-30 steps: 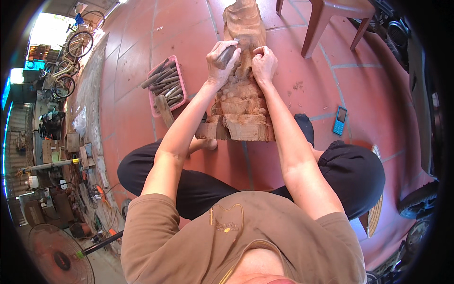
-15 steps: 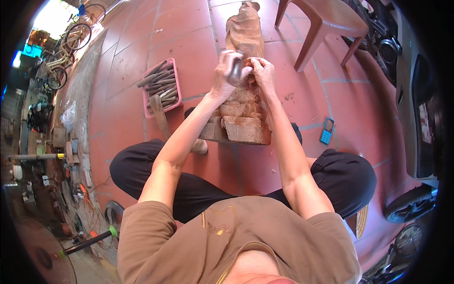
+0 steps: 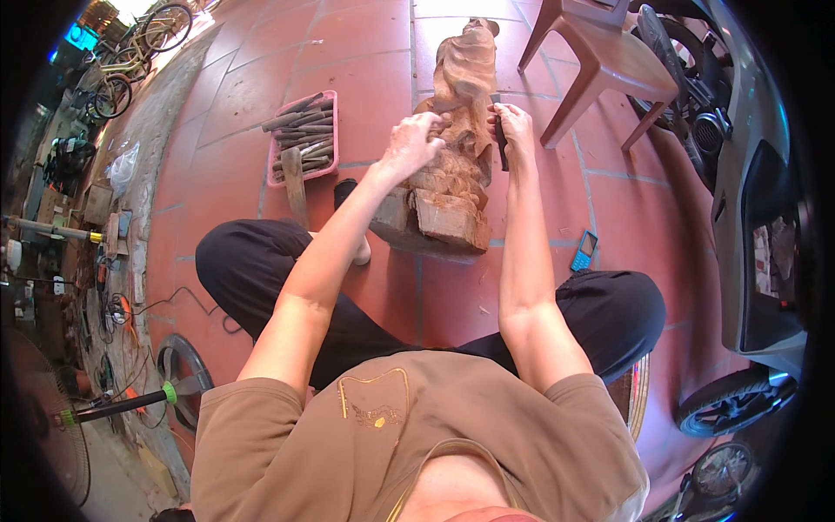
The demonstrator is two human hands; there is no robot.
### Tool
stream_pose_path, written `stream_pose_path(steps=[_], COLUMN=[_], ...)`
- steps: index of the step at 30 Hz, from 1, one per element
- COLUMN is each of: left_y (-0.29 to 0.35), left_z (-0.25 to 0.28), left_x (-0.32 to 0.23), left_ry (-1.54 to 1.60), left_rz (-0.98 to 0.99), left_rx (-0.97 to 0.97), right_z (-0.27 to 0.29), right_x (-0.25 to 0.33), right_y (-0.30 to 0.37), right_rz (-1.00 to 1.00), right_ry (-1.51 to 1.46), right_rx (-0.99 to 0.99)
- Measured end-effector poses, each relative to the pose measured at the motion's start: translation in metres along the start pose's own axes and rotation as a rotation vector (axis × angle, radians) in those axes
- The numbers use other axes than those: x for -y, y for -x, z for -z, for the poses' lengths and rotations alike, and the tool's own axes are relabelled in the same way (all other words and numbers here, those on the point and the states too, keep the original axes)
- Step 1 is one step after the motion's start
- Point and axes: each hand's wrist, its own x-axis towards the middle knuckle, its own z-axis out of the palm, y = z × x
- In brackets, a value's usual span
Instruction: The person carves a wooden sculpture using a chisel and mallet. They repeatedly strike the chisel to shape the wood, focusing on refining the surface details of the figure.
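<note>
A carved wooden statue [image 3: 465, 74] with draped folds lies on the tiled floor in front of me, its rough blocky base [image 3: 448, 217] toward my legs. My left hand [image 3: 412, 146] rests against the statue's middle on its left side, fingers bent and apart, with no tool visible in it. Beside the statue's right side, my right hand [image 3: 515, 130] grips a dark, narrow carving tool [image 3: 502, 150] that points down toward me. The fingers hide part of that tool, so its exact shape is unclear.
To the left sits a pink tray [image 3: 334, 104] of several carving tools, with a wooden mallet [image 3: 294, 178] leaning over its near edge. A blue phone [image 3: 584, 250] lies by my right knee. A brown plastic chair [image 3: 600, 65] and a motorbike [image 3: 757, 217] stand at right.
My hands have moved apart. The dark tool, earlier at my left hand over the statue, is now in my right hand at its right side. The statue appears turned slightly.
</note>
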Motion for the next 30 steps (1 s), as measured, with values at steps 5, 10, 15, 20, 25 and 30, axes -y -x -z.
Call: stream_pose_path(steps=[5, 10, 15, 20, 25, 30], left_y=[-0.015, -0.01, -0.014, -0.014, -0.01, -0.008], left_z=[-0.005, -0.042, -0.043, -0.048, -0.042, -0.042], left_x=[0.031, 0.028, 0.026, 0.022, 0.022, 0.025], left_ry=[0.283, -0.019, -0.057, -0.045, -0.055, -0.019], left_rz=[0.208, 0.036, 0.051, 0.022, 0.063, 0.047], left_rx=[-0.059, -0.115, -0.126, -0.158, -0.119, -0.167], right_z=[-0.001, -0.003, -0.038, -0.046, -0.055, -0.049], right_x=[0.003, -0.009, -0.004, -0.024, -0.024, -0.023], right_y=[0.001, -0.007, -0.025, -0.057, -0.046, -0.045], right_rz=[0.034, 0.093, 0.17, 0.397, 0.407, 0.303], right_ry=[0.341, 0.509, 0.714, 0.955, 0.997, 0.963], right_rx=[0.062, -0.025, -0.035, -0.17, -0.188, -0.155])
